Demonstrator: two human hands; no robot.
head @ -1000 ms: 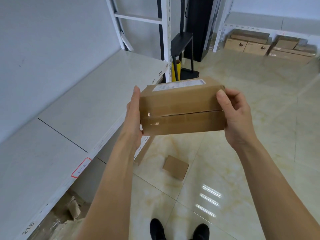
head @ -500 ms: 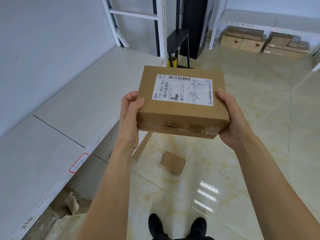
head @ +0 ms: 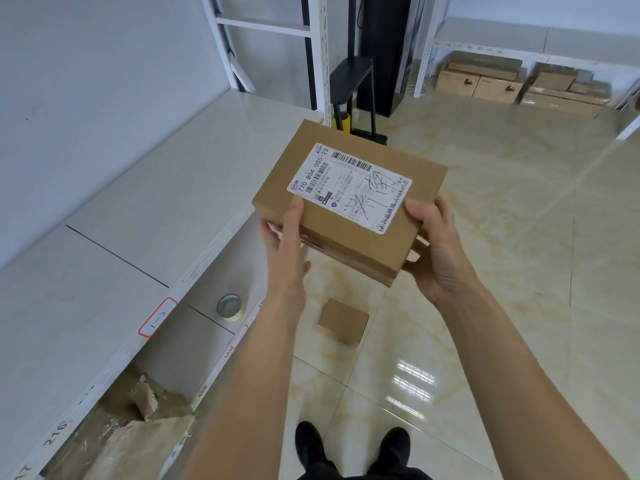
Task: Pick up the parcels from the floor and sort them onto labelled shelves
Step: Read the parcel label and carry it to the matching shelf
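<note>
Two bare hands hold one cardboard parcel (head: 349, 202) in mid-air beside a white shelf (head: 145, 209), seen from the head camera, the only view; the left hand (head: 287, 251) is closed on the near-left corner, thumb over the top face, and the right hand (head: 433, 251) cups the near-right edge with fingers under and thumb on top; the parcel sits tilted, its shipping label (head: 349, 187) turned up toward the camera, apparently for reading; the label's print is partly scrawled over by handwriting, so a misread code and a wrong shelf look the likeliest error; the red-bordered shelf tag (head: 157, 317) on the shelf's front edge is small and faint, which would add to that risk; both grips sit on the near end only, leaving the far end unsupported, so a loosened thumb could let the box tip forward and drop to the tiled floor (head: 485, 271); a second small parcel (head: 343, 322) lies on the floor just ahead of the person's shoes (head: 349, 445), a tripping hazard on a step forward; a tape roll (head: 230, 307) rests on the lower shelf level.
</note>
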